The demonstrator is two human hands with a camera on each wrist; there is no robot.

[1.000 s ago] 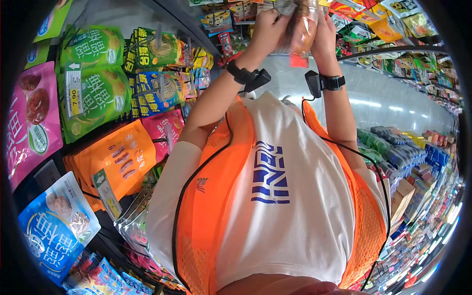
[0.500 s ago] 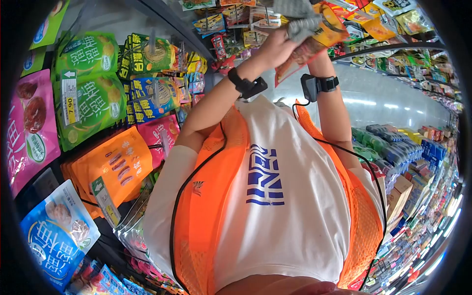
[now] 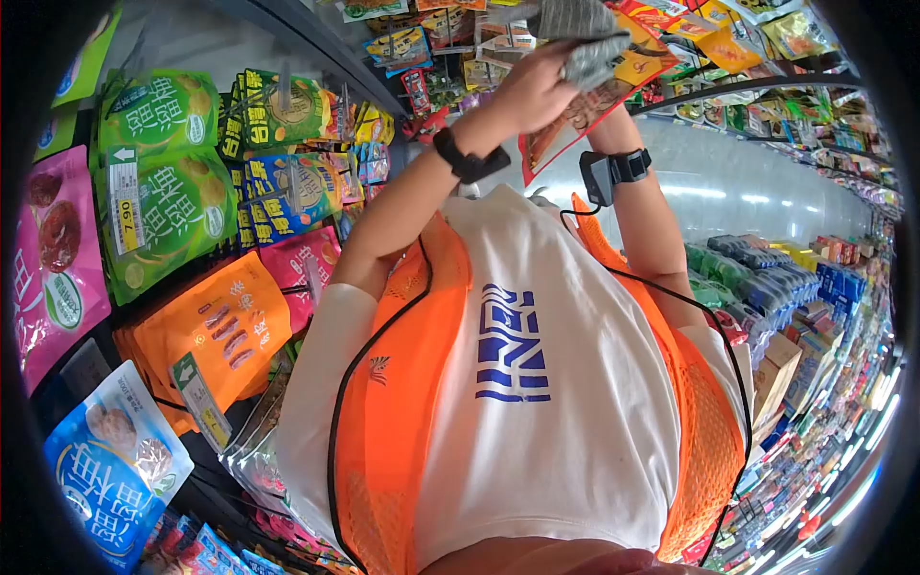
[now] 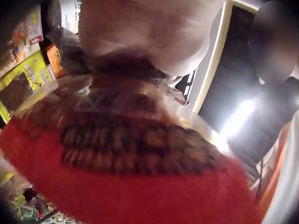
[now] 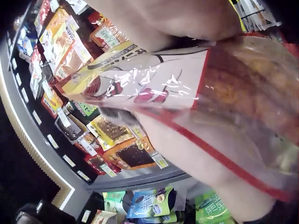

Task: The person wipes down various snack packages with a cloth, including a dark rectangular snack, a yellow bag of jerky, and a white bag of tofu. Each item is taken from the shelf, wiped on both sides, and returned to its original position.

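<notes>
A see-through snack bag [image 3: 572,123] with red edges and brown food inside is held up in front of the body, lying at a slant in the head view. My left hand [image 3: 533,91] grips it from above, with grey fabric over its fingers. My right hand [image 3: 613,126] holds it from the other side, mostly hidden behind it in the head view. In the right wrist view, the fingers of the right hand [image 5: 182,16] curl over the bag's edge beside its white printed panel [image 5: 163,84]. The red end [image 4: 131,191] of the bag fills the lower left wrist view.
Green pouches [image 3: 172,201], orange pouches [image 3: 216,316] and a blue-and-white pouch [image 3: 120,460] hang on the left rack. Snack packets [image 5: 128,149] also hang on racks ahead. Stacked packaged goods [image 3: 757,278] stand at right, beyond a shiny floor [image 3: 728,172].
The bag has turned from nearly straight to a diagonal slant. My left hand has moved right and lower in the head view, across the bag, with its grey-covered fingers now showing plainly.
</notes>
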